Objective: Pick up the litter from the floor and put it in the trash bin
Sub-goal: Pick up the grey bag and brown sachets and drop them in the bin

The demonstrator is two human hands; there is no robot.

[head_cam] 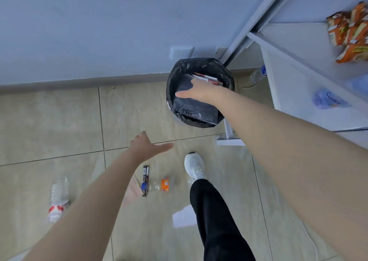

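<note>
A round trash bin (171, 85) lined with a black bag stands against the wall, with a dark package and a red-and-white wrapper (207, 78) inside. My right hand (199, 91) hovers over its mouth, fingers spread, holding nothing. My left hand (147, 146) is open above the tiled floor, left of the bin. On the floor lie a clear bottle with an orange label (164, 184), a dark wrapper (145, 180), a crushed clear bottle with a red-and-white label (57, 199) and a white paper (183, 217).
A white shelf unit (298, 77) stands at the right with orange snack packs (350, 33) and a blue bag (328, 99) on it. A bottle (256, 75) stands behind its post. My white shoe (194, 166) and black trouser leg are in front of the bin.
</note>
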